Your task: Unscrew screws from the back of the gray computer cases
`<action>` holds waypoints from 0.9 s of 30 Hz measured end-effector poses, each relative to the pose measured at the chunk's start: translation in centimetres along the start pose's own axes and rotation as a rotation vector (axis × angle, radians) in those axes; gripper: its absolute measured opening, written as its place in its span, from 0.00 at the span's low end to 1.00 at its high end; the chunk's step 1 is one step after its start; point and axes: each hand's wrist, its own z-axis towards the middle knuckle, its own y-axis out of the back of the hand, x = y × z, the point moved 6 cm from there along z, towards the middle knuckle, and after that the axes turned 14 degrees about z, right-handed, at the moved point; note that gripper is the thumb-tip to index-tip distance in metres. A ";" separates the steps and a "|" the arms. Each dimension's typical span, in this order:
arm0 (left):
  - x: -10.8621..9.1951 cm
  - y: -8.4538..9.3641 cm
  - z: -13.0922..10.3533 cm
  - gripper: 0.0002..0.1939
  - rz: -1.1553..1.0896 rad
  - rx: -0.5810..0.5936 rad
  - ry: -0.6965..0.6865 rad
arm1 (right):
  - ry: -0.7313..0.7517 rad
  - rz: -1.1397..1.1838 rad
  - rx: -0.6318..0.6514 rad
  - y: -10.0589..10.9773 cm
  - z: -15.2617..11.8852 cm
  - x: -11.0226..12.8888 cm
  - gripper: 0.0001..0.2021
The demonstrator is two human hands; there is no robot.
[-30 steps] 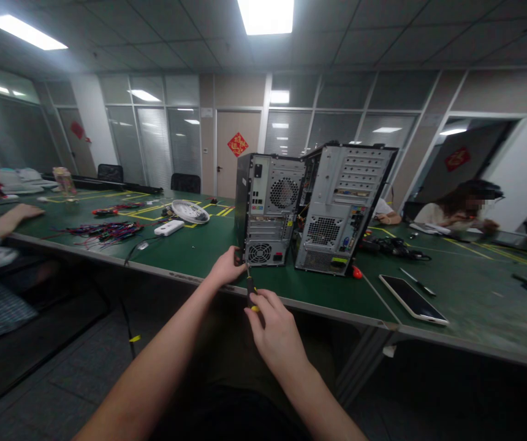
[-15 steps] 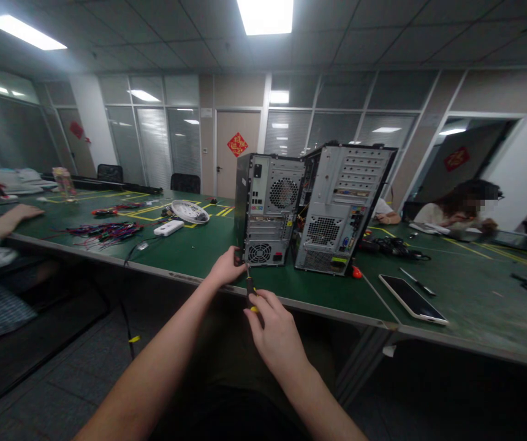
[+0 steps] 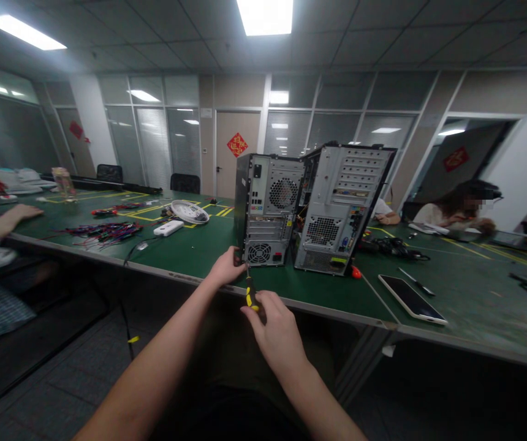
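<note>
Head view: the right hand [image 3: 276, 324] grips the screwdriver [image 3: 250, 295], tip at the lower corner of the left computer tower [image 3: 268, 228] on the green table [image 3: 199, 252]. The left hand [image 3: 225, 267] is there too, grip unclear; preferably keep the shaft aligned.

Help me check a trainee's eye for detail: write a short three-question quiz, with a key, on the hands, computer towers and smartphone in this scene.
1. Which tool does the right hand hold, and what two colours show on its handle?
2. True or false: the smartphone lies to the right of the right-hand computer tower.
3. Which of these is the left hand nearest to?
A) the bundle of thin wires
B) the left-hand computer tower
C) the black cables

Key:
1. A screwdriver; black and yellow.
2. True.
3. B, by its lower corner.
</note>
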 end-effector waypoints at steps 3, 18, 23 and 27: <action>-0.1 0.1 0.0 0.28 -0.005 0.005 -0.001 | 0.037 0.009 0.003 0.1 0.0 0.4 0.08; -0.1 0.1 0.0 0.28 -0.010 0.004 -0.006 | -0.012 0.098 0.056 0.0 0.0 0.3 0.09; 0.0 0.0 0.0 0.28 -0.011 0.002 -0.004 | 0.002 0.086 0.079 -0.1 0.0 0.5 0.11; 0.1 -0.1 0.1 0.29 -0.018 -0.002 -0.009 | 0.008 0.027 0.114 -0.3 -0.1 0.6 0.15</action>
